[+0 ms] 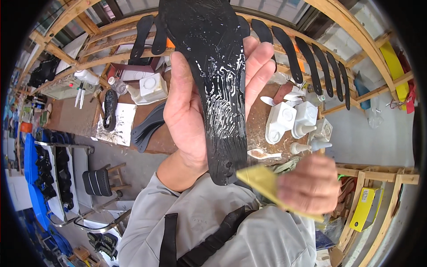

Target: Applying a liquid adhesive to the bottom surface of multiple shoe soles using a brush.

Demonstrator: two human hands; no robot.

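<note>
In my left hand [183, 111] lies a long black shoe insole [222, 107], palm beneath it, thumb at its left edge and fingertips curled round the right. Its face carries shiny wet streaks, thickest mid-length, which look like glue. My right hand [308, 186], smeared by motion, grips a flat yellow tool [262, 180]. The tool's far end meets or nearly meets the insole's near, narrow end; its exact edge is blurred, so I cannot tell whether it has bristles.
Several black insoles [287, 54] hang along the wooden rack. On the brown bench [167, 140] are stacked dark insoles [149, 127], white glue bottles [283, 118], a black shoe [110, 110] on paper and a white spoon [263, 154]. At lower left stands a small seat [97, 182].
</note>
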